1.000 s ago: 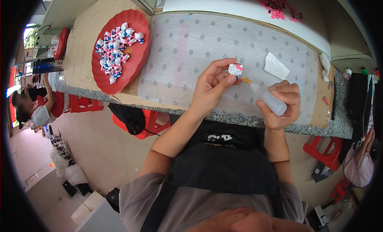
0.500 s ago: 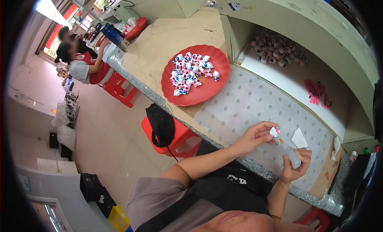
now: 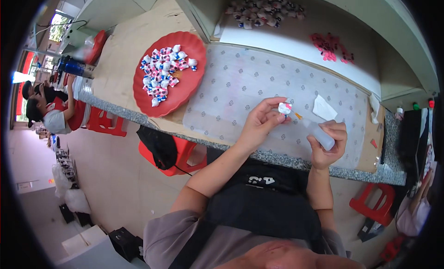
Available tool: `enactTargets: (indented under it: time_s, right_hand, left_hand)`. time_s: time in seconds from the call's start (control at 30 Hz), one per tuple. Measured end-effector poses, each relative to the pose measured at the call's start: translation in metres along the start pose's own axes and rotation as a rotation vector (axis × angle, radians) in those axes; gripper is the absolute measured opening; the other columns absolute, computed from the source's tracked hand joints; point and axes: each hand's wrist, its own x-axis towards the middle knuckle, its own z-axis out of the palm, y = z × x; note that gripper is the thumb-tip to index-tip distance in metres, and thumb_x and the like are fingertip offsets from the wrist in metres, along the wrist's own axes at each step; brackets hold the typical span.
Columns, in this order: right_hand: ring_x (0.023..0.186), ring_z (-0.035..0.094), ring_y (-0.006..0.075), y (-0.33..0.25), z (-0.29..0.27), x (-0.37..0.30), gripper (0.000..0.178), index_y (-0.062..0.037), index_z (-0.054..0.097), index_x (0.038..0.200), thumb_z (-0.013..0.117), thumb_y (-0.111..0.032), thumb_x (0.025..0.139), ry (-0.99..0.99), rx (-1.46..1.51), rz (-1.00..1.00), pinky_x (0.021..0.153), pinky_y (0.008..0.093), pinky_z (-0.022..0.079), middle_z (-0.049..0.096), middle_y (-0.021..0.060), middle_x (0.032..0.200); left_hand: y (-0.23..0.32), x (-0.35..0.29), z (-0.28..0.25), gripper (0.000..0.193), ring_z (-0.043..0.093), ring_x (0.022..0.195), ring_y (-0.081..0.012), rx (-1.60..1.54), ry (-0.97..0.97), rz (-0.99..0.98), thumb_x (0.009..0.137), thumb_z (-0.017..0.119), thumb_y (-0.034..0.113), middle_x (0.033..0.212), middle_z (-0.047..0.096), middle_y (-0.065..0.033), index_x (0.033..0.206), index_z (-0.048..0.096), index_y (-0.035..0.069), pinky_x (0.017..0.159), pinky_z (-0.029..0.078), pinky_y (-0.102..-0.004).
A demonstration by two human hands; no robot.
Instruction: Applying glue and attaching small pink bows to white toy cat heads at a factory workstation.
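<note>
My left hand [image 3: 262, 123] pinches a small white figurine [image 3: 285, 108] with pink and blue parts between thumb and fingers. My right hand [image 3: 329, 146] is wrapped round a translucent squeeze bottle [image 3: 322, 136]. The bottle's thin nozzle, with a yellowish-orange tip [image 3: 298, 115], points at the figurine; whether the two touch I cannot tell. Both hands are over a pale patterned sheet [image 3: 233, 94] on the bench. A folded white paper piece [image 3: 324, 108] lies just beyond the bottle. To the left, a scalloped red plate [image 3: 188, 86] holds many similar white, pink and blue figurines [image 3: 162, 74].
A shelf compartment behind the sheet has a heap of white figurines [image 3: 263, 9] and a smaller pile of pink pieces [image 3: 330, 47]. The granite bench edge [image 3: 222, 144] runs in front of me. A red stool [image 3: 182, 153] with a black bag [image 3: 159, 148] stands left; people sit farther off.
My view has turned, so the bench and plate appear farther left and higher. Both hands keep their holds, and the bottle's nozzle stays close to the figurine.
</note>
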Motion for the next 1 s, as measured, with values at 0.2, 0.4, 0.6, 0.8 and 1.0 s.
enactTargets:
  time_s: [0.2, 0.4, 0.6, 0.8, 1.0]
  right_hand:
    - [0.066, 0.051, 0.0167, -0.0020, -0.0035, -0.0047, 0.039, -0.0034, 0.049, 0.085, 0.074, 0.001, 0.055, -0.043, -0.025, 0.005, 0.057, 0.0253, 0.042, 0.049, 0.0094, 0.081]
    - [0.065, 0.052, 0.0163, -0.0018, -0.0034, -0.0065, 0.039, -0.0036, 0.050, 0.085, 0.074, 0.002, 0.054, -0.066, -0.017, 0.001, 0.056, 0.0247, 0.043, 0.049, 0.0097, 0.081]
    - [0.064, 0.052, 0.0162, -0.0033, -0.0027, -0.0042, 0.039, -0.0034, 0.051, 0.085, 0.074, 0.002, 0.054, -0.063, -0.040, -0.004, 0.055, 0.0247, 0.043, 0.049, 0.0096, 0.080]
    - [0.062, 0.051, 0.0158, -0.0014, -0.0037, -0.0049, 0.040, -0.0029, 0.051, 0.084, 0.075, 0.002, 0.053, -0.050, -0.055, -0.022, 0.054, 0.0246, 0.042, 0.049, 0.0098, 0.079]
    - [0.062, 0.050, 0.0155, -0.0019, -0.0059, -0.0057, 0.039, -0.0028, 0.051, 0.083, 0.074, 0.002, 0.053, -0.058, -0.065, -0.003, 0.053, 0.0247, 0.042, 0.048, 0.0096, 0.078]
  left_hand:
    - [-0.0047, -0.0050, 0.0049, 0.036, 0.056, 0.086, -0.0135, 0.008, 0.024, 0.011, 0.079, 0.052, 0.001, 0.096, 0.055, -0.0074, 0.113, 0.041, 0.002, 0.078, 0.043, -0.0241]
    - [-0.0047, -0.0068, 0.0057, 0.035, 0.053, 0.088, -0.0126, 0.016, 0.017, 0.003, 0.078, 0.053, 0.001, 0.100, 0.052, -0.0075, 0.112, 0.043, 0.001, 0.078, 0.044, -0.0268]
    - [-0.0051, -0.0057, 0.0055, 0.036, 0.055, 0.086, -0.0126, 0.028, 0.016, 0.011, 0.079, 0.052, 0.000, 0.096, 0.055, -0.0074, 0.113, 0.041, 0.001, 0.077, 0.044, -0.0233]
    - [-0.0054, -0.0053, 0.0058, 0.035, 0.056, 0.086, -0.0129, 0.029, 0.022, 0.017, 0.079, 0.052, 0.000, 0.098, 0.054, -0.0078, 0.112, 0.041, 0.001, 0.077, 0.044, -0.0231]
    - [-0.0038, -0.0063, 0.0077, 0.035, 0.055, 0.085, -0.0126, 0.021, 0.042, 0.018, 0.078, 0.052, 0.000, 0.098, 0.054, -0.0072, 0.112, 0.042, 0.001, 0.077, 0.044, -0.0229]
